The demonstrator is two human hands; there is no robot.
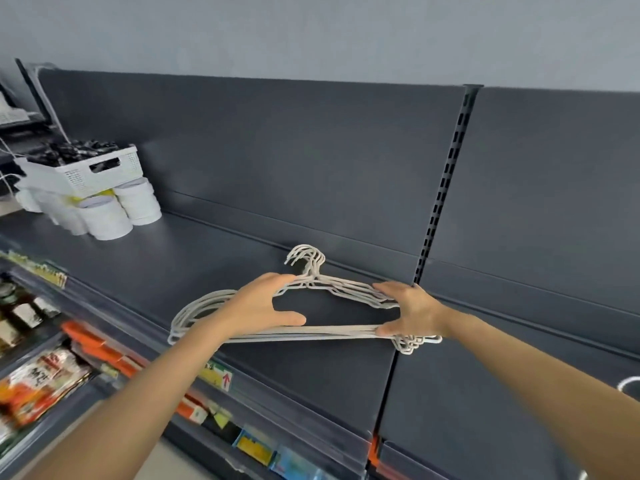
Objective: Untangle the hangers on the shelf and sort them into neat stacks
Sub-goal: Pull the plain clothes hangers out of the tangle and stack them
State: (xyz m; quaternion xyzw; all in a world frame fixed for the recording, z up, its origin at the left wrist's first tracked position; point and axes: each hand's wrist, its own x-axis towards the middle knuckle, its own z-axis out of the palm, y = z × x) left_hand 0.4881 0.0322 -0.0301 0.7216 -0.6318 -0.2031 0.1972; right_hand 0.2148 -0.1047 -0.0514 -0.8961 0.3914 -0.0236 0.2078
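A stack of several white wire hangers (311,332) lies flat on the dark grey shelf (194,271), hooks pointing toward the back panel. My left hand (263,303) lies over the left shoulder of the stack, fingers stretched along the upper wires and thumb spread toward the bottom bars. My right hand (410,311) holds the right end of the stack, fingers over the upper wires and thumb against the bottom bars. The hangers look roughly aligned, with their ends fanning out slightly on both sides.
A white basket (86,171) of dark items sits on white round tubs (114,213) at the shelf's far left. Packaged goods (41,382) fill the lower shelves. A slotted upright (446,181) divides the back panel. A white curved object (628,386) shows at the right edge.
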